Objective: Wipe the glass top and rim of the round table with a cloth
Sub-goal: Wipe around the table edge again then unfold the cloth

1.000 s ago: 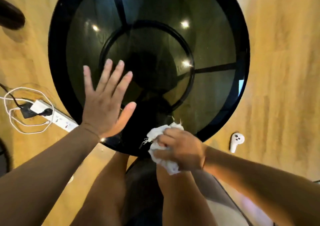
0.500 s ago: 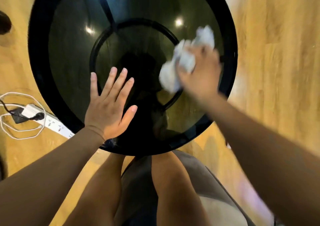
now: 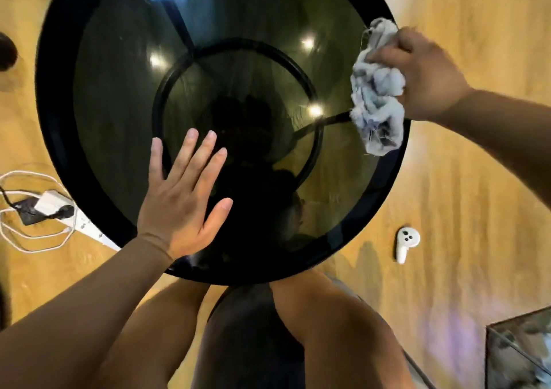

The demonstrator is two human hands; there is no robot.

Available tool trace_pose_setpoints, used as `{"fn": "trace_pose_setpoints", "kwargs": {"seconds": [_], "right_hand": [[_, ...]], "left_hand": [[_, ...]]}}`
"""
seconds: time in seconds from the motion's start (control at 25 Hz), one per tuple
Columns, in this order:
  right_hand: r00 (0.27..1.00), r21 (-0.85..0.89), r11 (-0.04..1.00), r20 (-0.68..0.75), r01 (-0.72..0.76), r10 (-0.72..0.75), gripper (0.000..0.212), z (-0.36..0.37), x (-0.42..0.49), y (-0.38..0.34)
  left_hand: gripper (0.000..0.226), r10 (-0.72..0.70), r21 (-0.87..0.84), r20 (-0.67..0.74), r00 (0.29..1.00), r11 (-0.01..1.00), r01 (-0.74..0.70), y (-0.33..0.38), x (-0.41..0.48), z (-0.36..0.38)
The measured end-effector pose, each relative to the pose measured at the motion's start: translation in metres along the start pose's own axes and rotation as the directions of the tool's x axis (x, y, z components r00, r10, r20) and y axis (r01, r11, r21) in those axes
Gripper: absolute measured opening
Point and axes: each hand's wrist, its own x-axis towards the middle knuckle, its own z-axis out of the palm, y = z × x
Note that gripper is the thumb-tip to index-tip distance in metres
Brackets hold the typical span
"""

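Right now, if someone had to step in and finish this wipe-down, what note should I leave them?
Left hand: open, fingers spread, palm flat on the glass top near the front edge, steadying the round table.
Right hand: shut on the crumpled white cloth, pressing it at the right side of the black rim, where glass meets rim.
Done: cannot tell from this view which parts are already clean.
Left: probably carry the cloth on around the rim, then wipe the glass under the left hand once it lifts.
On the floor: a power strip to the left, a white controller to the right.
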Motion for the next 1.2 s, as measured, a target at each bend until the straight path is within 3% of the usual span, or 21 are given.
{"fn": "trace_pose_setpoints", "kwargs": {"seconds": [0.08, 0.16, 0.24, 0.36, 0.48, 0.56, 0.64, 0.76, 0.84, 0.92, 0.96, 1.04, 1.08, 1.2], "right_hand": [[0.969, -0.001, 0.978, -0.134, -0.208, 0.206, 0.057, 0.001, 0.018, 0.023], [0.894, 0.078, 0.953, -0.329, -0.294, 0.303, 0.043, 0.018, 0.020, 0.023], [0.840, 0.062, 0.935, -0.422, -0.348, 0.341, 0.042, 0.037, 0.026, 0.024], [0.781, 0.184, 0.897, -0.442, -0.403, 0.441, 0.044, 0.033, 0.015, 0.006], [0.735, 0.161, 0.837, -0.413, -0.523, 0.538, 0.045, 0.042, -0.036, -0.051], [0.703, 0.189, 0.788, -0.365, -0.586, 0.610, 0.042, 0.059, -0.071, -0.105], [0.689, 0.236, 0.748, -0.292, -0.621, 0.664, 0.039, 0.070, -0.100, -0.162], [0.716, 0.263, 0.735, -0.184, -0.625, 0.674, 0.029, 0.087, -0.108, -0.253], [0.798, 0.243, 0.787, -0.073, -0.567, 0.598, 0.030, 0.101, -0.087, -0.315], [0.885, 0.363, 0.820, 0.026, -0.442, 0.465, 0.030, 0.099, -0.065, -0.366], [0.897, 0.540, 0.738, 0.079, -0.405, 0.435, 0.029, 0.090, -0.056, -0.383], [0.884, 0.861, 0.327, 0.249, -0.389, 0.396, 0.030, 0.068, -0.047, -0.397], [0.885, 0.909, 0.162, 0.311, -0.383, 0.345, 0.036, 0.058, -0.046, -0.396], [0.918, 0.920, -0.103, 0.387, -0.378, 0.090, 0.063, 0.035, -0.058, -0.381]], "left_hand": [[0.065, 0.016, -0.029, -0.071, 0.997, 0.999, -0.018, 0.001, -0.004, 0.003], [0.065, 0.042, -0.046, -0.158, 0.987, 0.998, -0.050, 0.002, -0.008, 0.004], [0.066, 0.067, -0.013, -0.250, 0.966, 0.997, -0.072, 0.000, -0.008, 0.010], [0.066, 0.045, 0.013, -0.342, 0.939, 0.999, -0.043, 0.000, -0.010, 0.016], [0.057, -0.019, 0.049, -0.411, 0.912, 0.998, 0.043, 0.008, -0.019, 0.012], [0.050, -0.188, -0.035, -0.443, 0.876, 0.981, 0.193, 0.019, -0.034, 0.008], [0.050, -0.391, -0.269, -0.462, 0.796, 0.917, 0.294, 0.039, -0.067, 0.007], [0.051, -0.473, -0.546, -0.351, 0.808, 0.805, 0.234, 0.072, -0.124, 0.012], [0.049, -0.543, -0.734, -0.195, 0.817, 0.634, 0.246, 0.080, -0.148, 0.010], [0.050, -0.651, -0.842, -0.113, 0.751, 0.464, 0.275, 0.080, -0.167, 0.000], [0.049, -0.710, -0.870, -0.115, 0.694, 0.410, 0.275, 0.076, -0.176, -0.008], [0.032, -0.753, -0.923, -0.108, 0.650, 0.319, 0.215, 0.065, -0.192, -0.029], [0.026, -0.735, -0.948, -0.089, 0.672, 0.271, 0.170, 0.061, -0.199, -0.038], [0.049, -0.587, -0.972, -0.055, 0.808, 0.218, 0.093, 0.061, -0.210, -0.062]]}}
